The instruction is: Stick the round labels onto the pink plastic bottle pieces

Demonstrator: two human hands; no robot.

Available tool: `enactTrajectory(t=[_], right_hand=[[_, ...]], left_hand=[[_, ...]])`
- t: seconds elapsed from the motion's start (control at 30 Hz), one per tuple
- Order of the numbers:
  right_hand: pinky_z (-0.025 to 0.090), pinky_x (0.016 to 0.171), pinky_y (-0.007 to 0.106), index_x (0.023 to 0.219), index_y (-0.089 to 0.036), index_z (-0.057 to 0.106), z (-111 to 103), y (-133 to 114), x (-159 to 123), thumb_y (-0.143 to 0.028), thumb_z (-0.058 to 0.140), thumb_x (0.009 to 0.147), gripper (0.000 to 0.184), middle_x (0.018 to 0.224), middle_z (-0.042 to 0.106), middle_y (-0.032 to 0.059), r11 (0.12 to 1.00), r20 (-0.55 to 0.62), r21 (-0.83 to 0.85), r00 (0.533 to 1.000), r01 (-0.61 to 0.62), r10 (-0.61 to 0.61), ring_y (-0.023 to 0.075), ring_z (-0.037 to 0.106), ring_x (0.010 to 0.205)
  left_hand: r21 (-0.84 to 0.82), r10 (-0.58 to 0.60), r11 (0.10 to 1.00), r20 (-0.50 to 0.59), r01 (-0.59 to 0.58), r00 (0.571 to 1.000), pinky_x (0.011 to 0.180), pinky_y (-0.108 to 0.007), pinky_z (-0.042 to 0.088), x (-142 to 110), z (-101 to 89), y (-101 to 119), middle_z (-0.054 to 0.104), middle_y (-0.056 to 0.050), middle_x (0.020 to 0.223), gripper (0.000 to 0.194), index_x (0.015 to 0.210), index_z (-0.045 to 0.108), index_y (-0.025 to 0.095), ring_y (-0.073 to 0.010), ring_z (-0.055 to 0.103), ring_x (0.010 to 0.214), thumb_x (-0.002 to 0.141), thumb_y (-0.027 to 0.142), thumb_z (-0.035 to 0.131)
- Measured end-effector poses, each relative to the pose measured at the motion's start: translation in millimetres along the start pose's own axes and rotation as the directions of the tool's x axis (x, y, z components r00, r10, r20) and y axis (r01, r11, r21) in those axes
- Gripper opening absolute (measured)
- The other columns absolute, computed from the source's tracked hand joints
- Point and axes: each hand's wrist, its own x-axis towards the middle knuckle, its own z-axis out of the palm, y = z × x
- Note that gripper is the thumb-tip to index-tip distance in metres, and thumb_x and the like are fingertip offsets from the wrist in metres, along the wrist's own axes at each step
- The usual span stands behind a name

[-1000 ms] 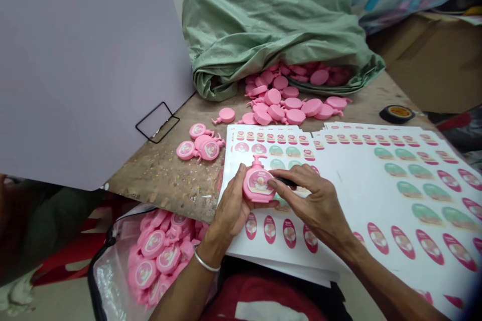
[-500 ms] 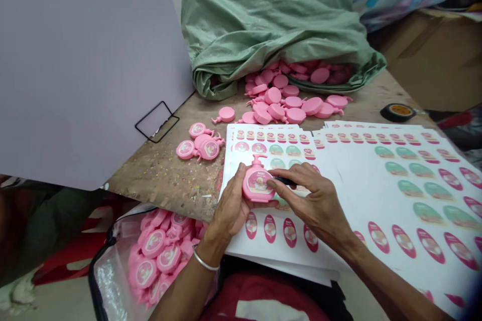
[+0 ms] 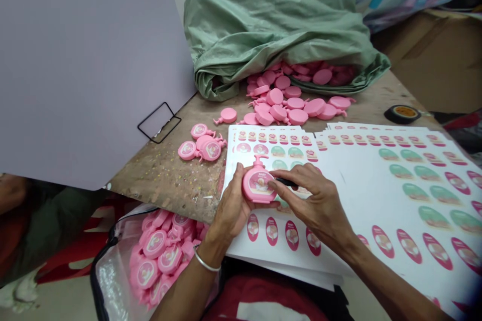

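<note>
My left hand (image 3: 230, 210) is closed round a small pink toy pump bottle (image 3: 259, 194), held upright with its nozzle to the top. On the bottle's front is a round pink sticker printed with "BABY" and a little picture. My right hand (image 3: 320, 200) pinches a small black tool (image 3: 288, 181), whose kind I cannot make out. Its thumb and fingertips touch the right edge of the sticker. Beneath both hands lie sticker sheets (image 3: 350, 185) printed with pink ovals, green domes and small labels.
Several labelled bottles (image 3: 211, 150) lie left of the sheets. Plain pink bottles (image 3: 297, 116) spill from a green sack (image 3: 278, 15) at the back. A black tape roll (image 3: 402, 114) sits at right. Below the table edge, a clear bag (image 3: 109, 271) holds labelled bottles. Another person's arm (image 3: 11, 193) shows at left.
The view has shifted slightly, and everything appears a little further right. Both hands keep nearly the same hold at the bottle. Another person's arm has come into view at far left.
</note>
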Motion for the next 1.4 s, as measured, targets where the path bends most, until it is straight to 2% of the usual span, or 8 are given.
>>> enactTrajectory(t=[0.47,0.57,0.77,0.87,1.0,1.13,1.23,1.4], right_hand=[[0.04,0.066,0.033,0.097,-0.021,0.071,1,1,-1,-0.027,0.066,0.085,0.014,0.068,0.06,0.0017,0.999,-0.009,-0.033,1.0,0.007,-0.007,0.0169,0.049,0.069],[0.04,0.066,0.033,0.099,-0.018,0.07,0,0,-2,-0.027,0.065,0.086,0.016,0.069,0.06,0.0025,0.997,0.005,-0.064,0.999,0.032,-0.032,0.0173,0.049,0.07],[0.038,0.072,0.038,0.11,-0.018,0.067,-6,-2,-3,-0.019,0.055,0.09,0.024,0.075,0.063,0.0051,0.936,0.089,-0.296,0.981,0.189,-0.17,0.0195,0.052,0.073],[0.036,0.078,0.042,0.117,-0.02,0.066,-15,7,-1,-0.02,0.056,0.089,0.03,0.078,0.066,0.0067,0.852,-0.041,-0.497,0.976,0.165,-0.212,0.0223,0.054,0.077],[0.043,0.081,0.043,0.12,-0.022,0.063,-23,15,6,-0.029,0.057,0.089,0.032,0.091,0.067,0.0093,0.947,-0.175,-0.312,0.984,-0.08,0.026,0.0254,0.058,0.089],[0.051,0.087,0.04,0.132,-0.024,0.05,-4,6,9,-0.042,0.076,0.07,0.07,0.126,0.059,0.0104,0.961,0.103,0.103,0.963,-0.258,0.248,0.0259,0.06,0.107],[0.05,0.092,0.044,0.129,-0.02,0.051,15,6,11,-0.045,0.079,0.063,0.076,0.126,0.058,0.0127,0.945,0.104,0.12,0.951,-0.303,0.292,0.0279,0.058,0.112],[0.051,0.079,0.038,0.118,-0.018,0.058,11,33,27,-0.054,0.071,0.072,0.06,0.108,0.065,0.0106,0.919,-0.058,0.105,0.921,-0.379,0.386,0.0238,0.061,0.096]], left_hand=[[0.03,-0.029,0.999,0.013,0.028,1.0,0.076,-0.038,0.06,-2,1.4,3,0.069,-0.013,0.105,0.051,0.117,0.062,0.014,-0.0232,0.067,0.095,0.095,0.053,0.038],[0.07,0.011,0.997,0.068,-0.016,0.998,0.077,-0.037,0.059,-4,-0.7,1,0.068,-0.012,0.107,0.045,0.118,0.061,0.014,-0.0226,0.066,0.094,0.09,0.048,0.052],[0.165,0.042,0.985,0.104,-0.059,0.994,0.075,-0.032,0.059,-8,-4.9,3,0.066,-0.006,0.1,0.045,0.115,0.058,0.016,-0.0175,0.066,0.087,0.073,0.019,0.075],[0.161,-0.003,0.987,0.12,-0.017,0.993,0.075,-0.034,0.059,-11,-6.5,5,0.068,-0.01,0.1,0.041,0.112,0.058,0.014,-0.022,0.068,0.089,0.075,0.019,0.073],[0.164,-0.051,0.986,0.142,0.027,0.989,0.078,-0.036,0.057,-12,-7.5,5,0.069,-0.014,0.102,0.038,0.109,0.057,0.012,-0.0264,0.068,0.094,0.075,0.018,0.071],[0.2,-0.068,0.979,0.221,0.023,0.973,0.077,-0.029,0.053,-13,-7.2,0,0.069,-0.008,0.096,0.039,0.106,0.06,0.015,-0.0196,0.067,0.085,0.069,0.013,0.073],[0.24,-0.021,0.97,0.246,-0.04,0.969,0.078,-0.025,0.051,-14,-9.9,-3,0.068,-0.004,0.093,0.039,0.104,0.061,0.016,-0.0162,0.066,0.084,0.067,0.01,0.073],[0.195,-0.08,0.98,0.255,0.03,0.964,0.085,-0.038,0.054,-16,-16.1,-2,0.069,-0.012,0.107,0.046,0.113,0.056,0.017,-0.0263,0.067,0.099,0.07,0.013,0.073]])
